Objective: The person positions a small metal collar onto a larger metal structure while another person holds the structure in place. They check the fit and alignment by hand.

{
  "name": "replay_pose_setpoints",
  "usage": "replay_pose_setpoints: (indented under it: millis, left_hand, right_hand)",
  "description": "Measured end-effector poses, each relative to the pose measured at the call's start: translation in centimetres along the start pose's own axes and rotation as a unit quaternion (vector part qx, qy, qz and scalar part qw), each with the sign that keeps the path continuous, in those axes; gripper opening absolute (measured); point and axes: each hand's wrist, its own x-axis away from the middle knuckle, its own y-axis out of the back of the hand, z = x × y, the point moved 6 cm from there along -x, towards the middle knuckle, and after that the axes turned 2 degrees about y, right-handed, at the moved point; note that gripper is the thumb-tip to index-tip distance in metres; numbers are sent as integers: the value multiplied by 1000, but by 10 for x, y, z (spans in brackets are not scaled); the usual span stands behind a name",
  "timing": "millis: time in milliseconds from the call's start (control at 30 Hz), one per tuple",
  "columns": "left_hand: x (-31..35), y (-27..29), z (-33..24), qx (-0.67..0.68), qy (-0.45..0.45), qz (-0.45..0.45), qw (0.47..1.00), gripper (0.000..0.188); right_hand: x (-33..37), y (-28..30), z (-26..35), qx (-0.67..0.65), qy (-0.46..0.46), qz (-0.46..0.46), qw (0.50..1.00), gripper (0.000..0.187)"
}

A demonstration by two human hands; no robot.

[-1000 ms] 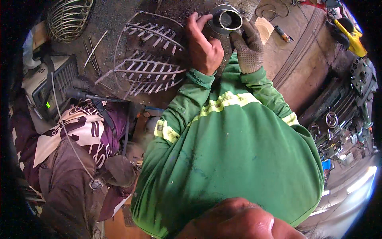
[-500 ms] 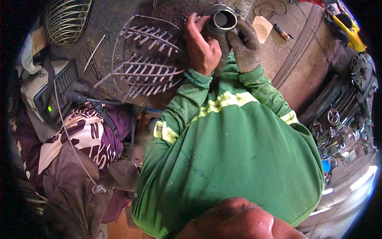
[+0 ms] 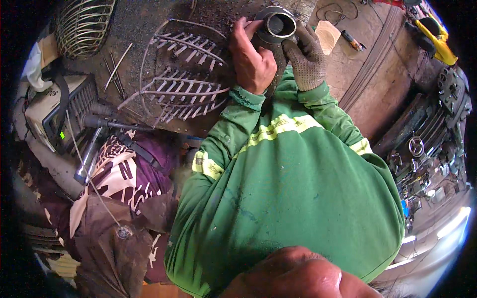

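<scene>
At the top of the view I hold a round grey metal pipe flange (image 3: 268,36) with a short open collar facing up. My left hand (image 3: 254,62) is bare, its thumb and forefinger closed on the flange's left side. A knitted work glove covers my right hand (image 3: 308,60), whose fingers press against the flange's right edge. To the left of my bare hand lies a welded frame of bent metal rods (image 3: 186,88) with many short cross bars. A pale wooden piece (image 3: 328,37) sits just right of the glove.
A co-worker in a purple-and-cream shirt (image 3: 117,174) stands at my left, beside a boxy machine with a green display (image 3: 62,107). A curved metal basket (image 3: 84,25) and loose rods (image 3: 118,69) lie far left. Long metal strips (image 3: 370,67) and a yellow object (image 3: 437,42) are right.
The co-worker at my left has shifted right and nearer to me, and a grey tube now shows beside the machine. My hands and the flange are practically still.
</scene>
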Motion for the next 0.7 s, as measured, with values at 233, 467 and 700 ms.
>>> replay_pose_setpoints:
  millis: [233, 467, 700]
  left_hand:
    - [-7, 15, 28, 36, 24, -35, 998, 81]
    - [2, 39, 61, 13, 65, -45, 997, 80]
    - [5, 41, 78, 32, 73, -48, 996, 83]
  right_hand:
    - [6, -29, -26, -151, -92, -27, 984, 46]
    - [10, -66, -24, -148, -95, 5, 984, 47]
    - [14, -76, -46, -185, -131, -7, 974, 50]
